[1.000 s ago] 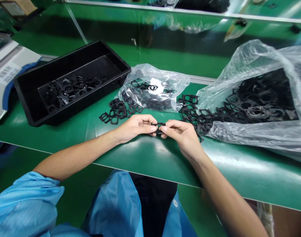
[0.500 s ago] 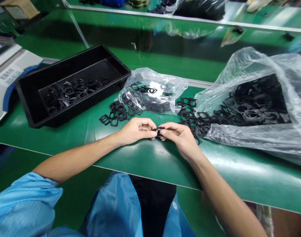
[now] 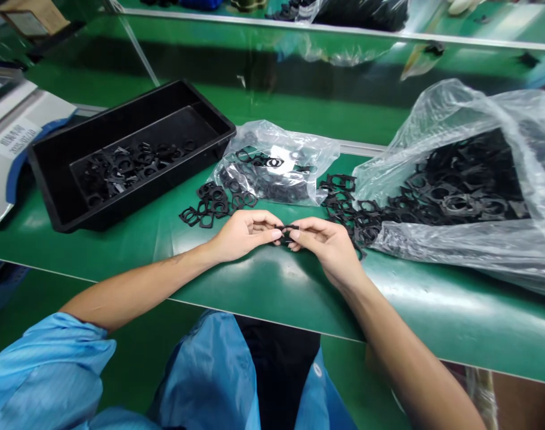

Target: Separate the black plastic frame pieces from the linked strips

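Between my fingertips is a small black plastic part (image 3: 287,228), partly hidden by the thumbs. My left hand (image 3: 249,235) pinches its left end and my right hand (image 3: 323,239) pinches its right end, both just above the green tabletop (image 3: 272,292). Behind my left hand lie loose black ring-shaped parts (image 3: 215,203). Beyond them sits a clear plastic bag (image 3: 294,152) with similar parts inside. A heap of black frame-like parts (image 3: 344,206) lies behind my right hand, spilling from a large open plastic bag (image 3: 442,242).
A black tray (image 3: 196,152) holding several black parts stands at the left. Left of it is a white and blue machine (image 3: 25,134) with a label. A cardboard box (image 3: 34,18) is at the back left. A metal-edged ledge (image 3: 254,18) runs along the back.
Both hands still grip the black part at its ends. The part has turned slightly between the fingers, and the view has shifted a little.
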A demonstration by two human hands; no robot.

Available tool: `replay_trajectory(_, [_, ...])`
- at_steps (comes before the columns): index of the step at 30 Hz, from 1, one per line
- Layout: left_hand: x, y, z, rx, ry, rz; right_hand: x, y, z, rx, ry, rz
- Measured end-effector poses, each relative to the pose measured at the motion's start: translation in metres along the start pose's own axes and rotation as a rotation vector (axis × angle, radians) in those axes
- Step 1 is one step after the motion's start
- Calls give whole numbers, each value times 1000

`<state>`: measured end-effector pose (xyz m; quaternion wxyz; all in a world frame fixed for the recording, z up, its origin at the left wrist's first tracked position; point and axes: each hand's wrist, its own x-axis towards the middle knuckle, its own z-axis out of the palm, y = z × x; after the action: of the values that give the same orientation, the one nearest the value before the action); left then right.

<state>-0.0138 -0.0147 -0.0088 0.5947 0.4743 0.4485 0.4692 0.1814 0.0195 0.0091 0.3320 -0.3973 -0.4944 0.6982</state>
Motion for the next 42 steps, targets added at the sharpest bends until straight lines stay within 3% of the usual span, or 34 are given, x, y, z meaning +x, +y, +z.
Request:
replay_trajectory(7, [-2, 3, -1, 21, 46, 0, -2, -2, 3, 10, 27, -6])
replay_trajectory(14, [-1, -2, 1, -26, 16, 43, -2, -4, 2, -44, 74, -50])
replay_trajectory(25, [-2, -1, -1, 25, -2, -2, 0, -2, 0, -1, -21, 33])
replay_trajectory(34, [-1, -2, 1, -37, -2, 11, 2, -1, -2, -2, 41, 19])
replay_trajectory(42, [-5, 5, -1, 77, 9, 57, -2, -4, 2, -44, 8, -13])
